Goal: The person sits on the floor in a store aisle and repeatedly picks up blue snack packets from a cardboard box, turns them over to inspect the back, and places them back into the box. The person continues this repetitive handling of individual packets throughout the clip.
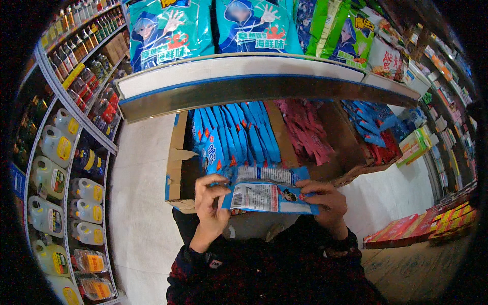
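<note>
A blue plastic snack packet (255, 197), its printed back facing up, is held level between my left hand (212, 204) and my right hand (324, 201), each pinching one end. Close behind it lies a second blue packet (267, 174), whose right end is by my right fingers; whether I grip it too I cannot tell. Just beyond my hands, rows of upright blue packets (236, 133) stand in an open cardboard box (179, 156). To their right, across a cardboard divider (280, 133), lie pink packets (305, 129) in a loose stack.
Above the box runs a shelf edge (236, 72) with large teal snack bags (171, 34). More blue packets (368, 118) lie at the right. Shelves of jugs (49, 179) and bottles flank the left. Red boxes (396, 228) sit at lower right on the floor side.
</note>
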The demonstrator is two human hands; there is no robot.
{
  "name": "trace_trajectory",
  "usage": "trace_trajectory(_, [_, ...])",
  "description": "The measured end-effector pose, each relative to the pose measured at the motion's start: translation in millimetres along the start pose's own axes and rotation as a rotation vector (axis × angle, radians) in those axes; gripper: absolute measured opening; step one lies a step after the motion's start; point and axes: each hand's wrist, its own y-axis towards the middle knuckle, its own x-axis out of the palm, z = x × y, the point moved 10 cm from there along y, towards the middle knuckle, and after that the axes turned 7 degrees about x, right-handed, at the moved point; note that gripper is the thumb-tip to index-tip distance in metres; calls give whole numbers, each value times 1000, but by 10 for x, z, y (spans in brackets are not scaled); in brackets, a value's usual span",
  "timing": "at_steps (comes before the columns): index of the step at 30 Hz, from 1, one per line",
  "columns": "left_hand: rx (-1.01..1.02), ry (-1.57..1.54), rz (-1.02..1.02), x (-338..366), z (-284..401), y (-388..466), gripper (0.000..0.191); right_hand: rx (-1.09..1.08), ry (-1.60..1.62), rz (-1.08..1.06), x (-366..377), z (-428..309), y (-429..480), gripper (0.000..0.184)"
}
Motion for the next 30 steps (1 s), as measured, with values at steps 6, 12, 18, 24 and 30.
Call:
trace_trajectory(6, [-597,-794,198,285,-510,-356,36,-96,-179,-113,258,25,-197,29])
trace_trajectory(12, [-793,-1226,90,498,-531,-486,35,-136,-254,-99,353,22,-297,24])
trace_trajectory(18, [-978,-1215,248,576,-700,-656,25,-137,-276,-50,308,34,-322,19])
trace_trajectory(24, [-1069,-1366,356,689,-637,-656,29,-128,-290,-50,271,81,-374,18])
trace_trajectory(30, [-1077,-1418,312,777,-622,-727,28,-140,-505,-3,209,-26,-262,28])
